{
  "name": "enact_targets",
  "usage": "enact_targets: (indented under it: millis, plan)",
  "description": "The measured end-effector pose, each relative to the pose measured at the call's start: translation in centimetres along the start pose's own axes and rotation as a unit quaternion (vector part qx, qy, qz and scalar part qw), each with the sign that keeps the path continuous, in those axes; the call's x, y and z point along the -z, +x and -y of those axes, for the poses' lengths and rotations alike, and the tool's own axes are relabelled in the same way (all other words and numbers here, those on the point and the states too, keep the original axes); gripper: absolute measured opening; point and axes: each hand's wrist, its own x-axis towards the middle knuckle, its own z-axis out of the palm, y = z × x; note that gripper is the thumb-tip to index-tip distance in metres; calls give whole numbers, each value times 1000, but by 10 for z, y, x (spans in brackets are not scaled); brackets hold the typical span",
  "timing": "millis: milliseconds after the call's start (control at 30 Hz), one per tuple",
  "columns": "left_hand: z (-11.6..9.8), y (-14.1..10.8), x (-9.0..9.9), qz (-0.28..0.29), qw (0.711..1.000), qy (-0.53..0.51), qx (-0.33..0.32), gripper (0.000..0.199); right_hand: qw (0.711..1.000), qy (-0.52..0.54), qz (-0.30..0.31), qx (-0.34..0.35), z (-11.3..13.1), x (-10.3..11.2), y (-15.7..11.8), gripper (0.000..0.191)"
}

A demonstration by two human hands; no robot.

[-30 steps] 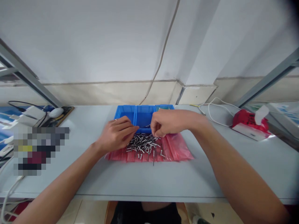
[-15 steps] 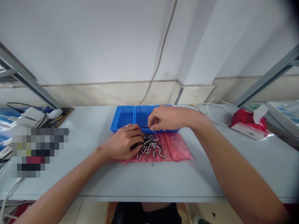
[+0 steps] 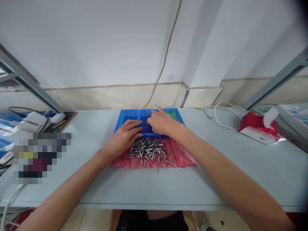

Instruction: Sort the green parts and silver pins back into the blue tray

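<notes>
A pile of metal blind rivets (image 3: 146, 150) lies on pink plastic bags (image 3: 178, 154) in front of a blue divided bin (image 3: 157, 136). My left hand (image 3: 124, 136) is open, palm down, its fingers apart and reaching over the bin's front left edge, beside the rivets. My right hand (image 3: 161, 122) dips into the middle compartment from the right with its fingers curled together. Its fingertips are partly hidden, so what they pinch cannot be made out. Something green and clear lies in the right compartment, partly covered by this hand.
On the right a red tissue pack (image 3: 258, 126) sits near a white cable (image 3: 220, 120). At the left are white plugs and adapters (image 3: 36, 118), a mouse-like white object (image 3: 57, 118) and a blurred-out patch. Behind the table (image 3: 144, 187) rises the wall, with metal posts at both sides.
My left hand has lifted off the rivets and shifted up and left to the bin's edge, uncovering the pile. My right hand has turned and lowered into the middle compartment.
</notes>
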Motion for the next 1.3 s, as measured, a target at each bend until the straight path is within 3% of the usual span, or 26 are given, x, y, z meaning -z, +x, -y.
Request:
enact_targets:
  millis: [167, 367, 600, 767, 867, 1067, 1300]
  plan:
    - [3, 1, -1, -15, 1000, -16, -8, 28, 995, 70, 55, 43, -2, 9, -5, 32]
    - [2, 1, -3, -11, 999, -36, 24, 27, 995, 80, 57, 15, 9, 6, -3, 33]
    - [0, 1, 0, 6, 995, -79, 62, 28, 985, 133, 109, 19, 18, 7, 8, 34]
    - [-2, 1, 1, 4, 982, -110, 154, 48, 974, 181, 132, 23, 14, 11, 11, 33]
    - [-3, 1, 1, 8, 975, -133, 176, 50, 964, 223, 134, 47, 5, 13, 9, 30]
    - [-3, 0, 1, 7, 977, -120, 174, 53, 937, 313, 114, 107, -20, 23, -3, 26]
    - [0, -2, -2, 5, 998, -37, 46, 31, 936, 329, 106, 73, -32, 46, -32, 23]
